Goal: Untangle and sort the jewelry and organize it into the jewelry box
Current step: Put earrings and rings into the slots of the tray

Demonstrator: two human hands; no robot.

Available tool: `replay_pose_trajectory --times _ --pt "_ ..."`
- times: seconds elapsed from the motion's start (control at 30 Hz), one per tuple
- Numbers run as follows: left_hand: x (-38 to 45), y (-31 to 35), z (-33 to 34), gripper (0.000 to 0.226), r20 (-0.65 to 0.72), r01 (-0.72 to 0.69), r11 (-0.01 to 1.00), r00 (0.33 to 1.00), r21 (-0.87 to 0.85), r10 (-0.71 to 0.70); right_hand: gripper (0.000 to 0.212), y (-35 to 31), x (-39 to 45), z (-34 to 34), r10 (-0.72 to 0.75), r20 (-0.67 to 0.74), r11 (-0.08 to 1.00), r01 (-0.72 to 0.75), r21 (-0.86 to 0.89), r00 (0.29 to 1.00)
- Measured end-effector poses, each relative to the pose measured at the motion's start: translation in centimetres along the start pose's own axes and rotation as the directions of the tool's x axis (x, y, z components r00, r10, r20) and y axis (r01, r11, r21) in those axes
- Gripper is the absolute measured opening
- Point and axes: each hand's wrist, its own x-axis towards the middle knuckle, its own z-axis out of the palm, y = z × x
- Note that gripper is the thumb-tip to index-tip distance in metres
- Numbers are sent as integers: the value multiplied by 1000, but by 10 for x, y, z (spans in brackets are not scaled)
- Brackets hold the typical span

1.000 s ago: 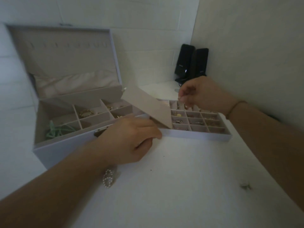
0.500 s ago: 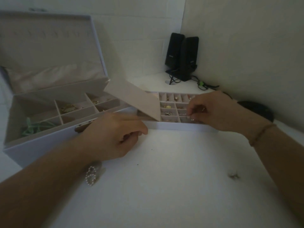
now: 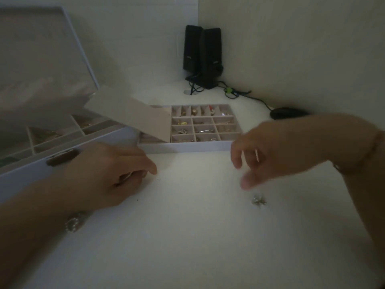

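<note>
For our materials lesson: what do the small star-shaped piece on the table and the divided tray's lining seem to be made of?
Star-shaped piece: probably silvery metal, since it glints pale; blur hides detail. Divided tray: the lining looks like matte pinkish fabric or velvet, with no shine.

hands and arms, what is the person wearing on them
Both forearms are bare, with no sleeves in view. The right hand has a thin cord-like bracelet around its wrist. The left hand shows no ring or band; its wrist is blurred and partly hidden, so nothing more can be told there.
</note>
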Motion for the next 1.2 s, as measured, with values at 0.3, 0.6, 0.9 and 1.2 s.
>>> replay_pose_trajectory --times 0.3,0.6,0.9,1.2 --pt "7 9 -6 21 39 -125 992 992 13 124 22 -3 -4 33 -82 98 996 78 47 992" --pt "10 2 -4 19 88 -87 996 992 24 85 12 -8 29 -1 -279 -297 958 288 -15 913" --pt "6 4 -13 24 -200 -41 992 978 120 65 14 -19 166 -47 154 -677 876 217 430 719" --pt "9 1 -17 22 -423 44 998 906 41 -23 11 -31 158 -52 210 -829 862 302 407 518"
